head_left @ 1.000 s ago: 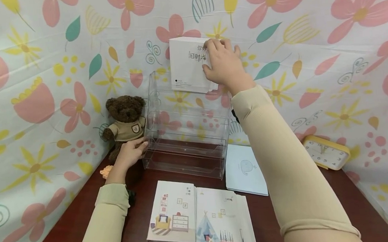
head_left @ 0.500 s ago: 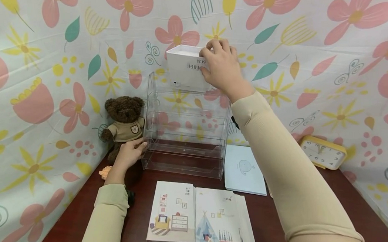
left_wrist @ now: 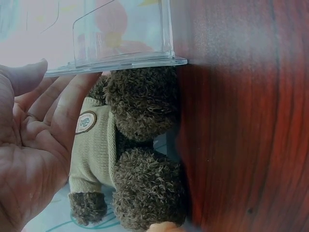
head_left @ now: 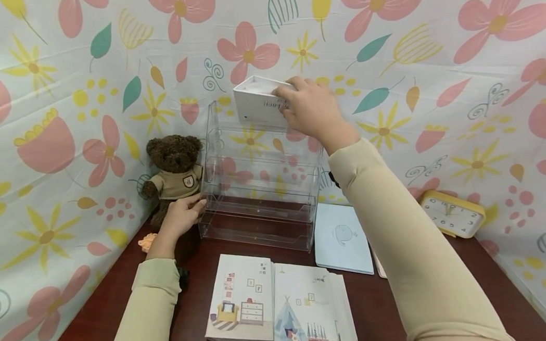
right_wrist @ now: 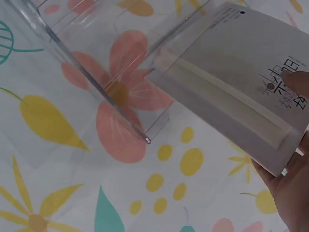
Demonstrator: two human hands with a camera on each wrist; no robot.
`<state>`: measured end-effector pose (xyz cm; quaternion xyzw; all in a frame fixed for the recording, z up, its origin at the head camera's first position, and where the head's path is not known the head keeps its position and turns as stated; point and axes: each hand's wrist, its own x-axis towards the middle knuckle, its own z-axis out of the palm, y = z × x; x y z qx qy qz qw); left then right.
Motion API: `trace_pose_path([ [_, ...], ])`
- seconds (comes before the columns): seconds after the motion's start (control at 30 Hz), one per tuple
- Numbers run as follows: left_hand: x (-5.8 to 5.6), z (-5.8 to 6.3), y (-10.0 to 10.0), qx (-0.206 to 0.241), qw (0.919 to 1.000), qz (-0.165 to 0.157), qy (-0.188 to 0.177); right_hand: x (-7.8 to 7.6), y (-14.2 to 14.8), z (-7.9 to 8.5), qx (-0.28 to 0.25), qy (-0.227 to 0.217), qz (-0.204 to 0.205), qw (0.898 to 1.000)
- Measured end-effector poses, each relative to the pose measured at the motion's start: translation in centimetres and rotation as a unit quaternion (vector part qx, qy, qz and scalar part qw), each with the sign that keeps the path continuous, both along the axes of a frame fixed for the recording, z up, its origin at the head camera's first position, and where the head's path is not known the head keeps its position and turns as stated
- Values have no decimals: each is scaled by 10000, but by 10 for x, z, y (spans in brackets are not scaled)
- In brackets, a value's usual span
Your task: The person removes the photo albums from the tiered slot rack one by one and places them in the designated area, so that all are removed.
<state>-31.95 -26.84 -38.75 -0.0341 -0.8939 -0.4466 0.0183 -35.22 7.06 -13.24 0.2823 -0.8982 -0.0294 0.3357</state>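
My right hand (head_left: 313, 105) grips a white cardboard box (head_left: 256, 106) with dark lettering, its thumb on the lettered face. The box's open-looking top faces up, and its lower part is at the topmost tier of a clear acrylic tiered rack (head_left: 258, 239). In the right wrist view the box (right_wrist: 227, 63) has a long slot along one side and overlaps the rack's upper edge. My left hand (head_left: 182, 218) rests its fingers against the rack's left side wall, low down. The left wrist view shows those fairly straight fingers (left_wrist: 67, 104) touching the clear panel (left_wrist: 120, 63).
A brown teddy bear (head_left: 175, 161) sits left of the rack, near a small orange item (head_left: 147, 242). Two stacks of illustrated white notebooks or cards (head_left: 238, 292) lie in front. A pale blue notebook (head_left: 340, 239) and a yellow clock (head_left: 451, 214) are at right.
My right hand has lowered the white box and tipped it so that its top shows more. The left hand stays against the rack.
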Motion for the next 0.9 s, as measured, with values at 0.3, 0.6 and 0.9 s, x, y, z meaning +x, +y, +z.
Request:
trace_pose_path([
  [0.3, 1, -1, 1, -24, 10000, -22, 53, 9, -3, -15, 447, 501, 975, 9930],
  [0.6, 2, 1, 0, -144, 9998, -14, 103, 3, 4, -41, 439, 1281, 1687, 9763],
  [0.9, 1, 1, 0, -135, 9999, 18, -12, 8, 6, -48, 306, 1599, 1512, 9750],
])
